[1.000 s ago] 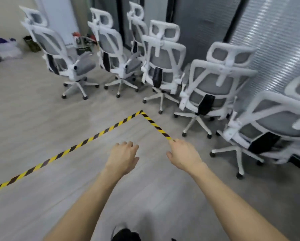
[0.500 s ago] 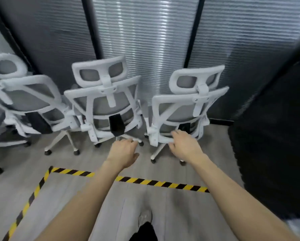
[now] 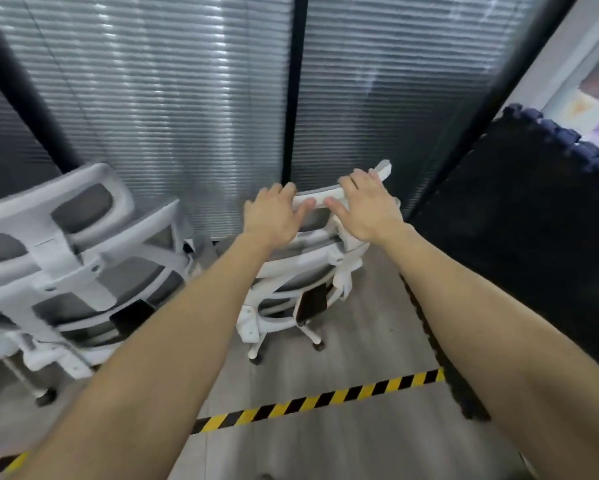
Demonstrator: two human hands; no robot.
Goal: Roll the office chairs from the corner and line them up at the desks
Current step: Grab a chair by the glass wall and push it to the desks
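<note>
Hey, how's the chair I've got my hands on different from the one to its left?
The right chair has both hands on its headrest, left hand and right hand; the left chair is untouched. The right chair stands next to the black mat; the left chair stands away from it and is cut off by the frame edge. Both are white-framed with grey mesh, backs toward the camera, beyond the striped tape.

Chair (image 3: 301, 271): white plastic frame, grey mesh; floor (image 3: 343, 445) matt wood-look

ahead of hands: blinds (image 3: 194, 109) | left hand (image 3: 272, 216) side: second chair (image 3: 79, 258) | right hand (image 3: 367, 207) side: black partition (image 3: 520, 244) | behind: open floor (image 3: 343, 441)
</note>
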